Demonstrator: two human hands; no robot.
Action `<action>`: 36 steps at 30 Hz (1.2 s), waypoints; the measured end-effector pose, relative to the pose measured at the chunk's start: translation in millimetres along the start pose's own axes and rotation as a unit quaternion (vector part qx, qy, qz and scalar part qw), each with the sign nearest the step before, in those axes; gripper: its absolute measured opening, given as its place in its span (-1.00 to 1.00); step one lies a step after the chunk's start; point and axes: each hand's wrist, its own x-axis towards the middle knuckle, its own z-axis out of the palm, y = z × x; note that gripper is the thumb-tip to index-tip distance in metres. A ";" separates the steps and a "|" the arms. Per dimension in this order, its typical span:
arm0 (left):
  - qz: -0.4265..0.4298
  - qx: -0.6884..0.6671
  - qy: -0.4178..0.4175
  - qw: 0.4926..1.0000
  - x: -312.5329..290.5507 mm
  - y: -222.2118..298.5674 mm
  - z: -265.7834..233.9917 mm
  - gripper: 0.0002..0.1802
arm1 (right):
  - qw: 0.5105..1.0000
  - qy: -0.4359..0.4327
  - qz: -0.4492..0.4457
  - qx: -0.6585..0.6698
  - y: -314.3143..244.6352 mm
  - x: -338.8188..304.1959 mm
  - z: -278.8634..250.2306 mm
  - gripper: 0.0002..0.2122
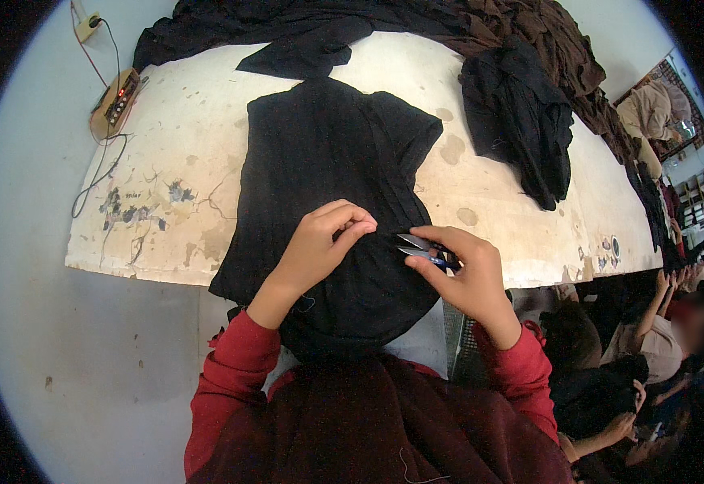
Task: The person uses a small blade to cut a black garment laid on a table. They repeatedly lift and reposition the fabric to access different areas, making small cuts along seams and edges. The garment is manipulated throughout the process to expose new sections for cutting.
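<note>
A black garment lies spread on the table and hangs over its front edge toward my lap. Above its middle, my left hand is closed in a pinch, thumb against fingertips; whatever is between them is too small or dark to make out. Just to the right, my right hand grips a pair of thread snips between thumb and fingers. The blades point left toward my left fingertips and stand apart from each other. A pale loose thread shows on the cloth below my left wrist.
The pale, stained table carries a crumpled black cloth at right and heaped black and brown fabric along its far edge. Thread scraps lie at left, near a power strip. Other people sit at lower right.
</note>
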 end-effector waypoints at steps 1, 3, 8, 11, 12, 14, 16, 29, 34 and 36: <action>-0.005 -0.001 0.000 1.000 -0.1 -0.5 0.3 -0.86 | 1.000 -0.013 0.006 -0.023 -2.6 3.9 2.6 -0.72; -0.006 -0.003 0.001 1.000 -0.1 -2.3 1.1 -0.86 | 0.997 -0.038 0.017 -0.070 -7.1 11.1 5.3 -0.76; -0.015 -0.010 -0.001 1.000 0.3 -1.1 1.8 -0.86 | 0.992 -0.058 -0.026 -0.108 -10.5 22.9 7.7 -0.80; -0.020 -0.005 -0.005 1.000 0.8 -0.6 1.4 -0.86 | 0.989 -0.058 -0.048 -0.130 -10.3 27.2 7.7 -0.79; -0.019 -0.003 -0.005 1.000 0.7 -0.5 1.3 -0.86 | 0.987 -0.063 -0.051 -0.137 -10.4 28.1 7.1 -0.79; -0.020 0.001 -0.005 1.000 0.6 -0.6 1.4 -0.86 | 0.986 -0.072 -0.054 -0.142 -10.3 29.3 6.4 -0.80; -0.022 0.006 -0.006 1.000 0.6 -0.2 1.7 -0.86 | 0.986 -0.078 -0.053 -0.137 -9.7 30.0 5.0 -0.82; -0.021 -0.017 -0.001 1.000 -1.4 -3.4 3.6 -0.82 | 0.990 -0.069 -0.012 -0.126 -14.0 29.0 0.0 -0.81; 0.002 -0.019 0.015 1.000 -1.6 -4.6 5.9 -0.82 | 0.990 -0.085 -0.023 -0.113 -10.5 32.2 6.5 -0.83; -0.003 -0.022 0.011 1.000 -2.2 -5.0 5.6 -0.82 | 0.988 -0.091 -0.020 -0.127 -11.7 33.1 5.9 -0.83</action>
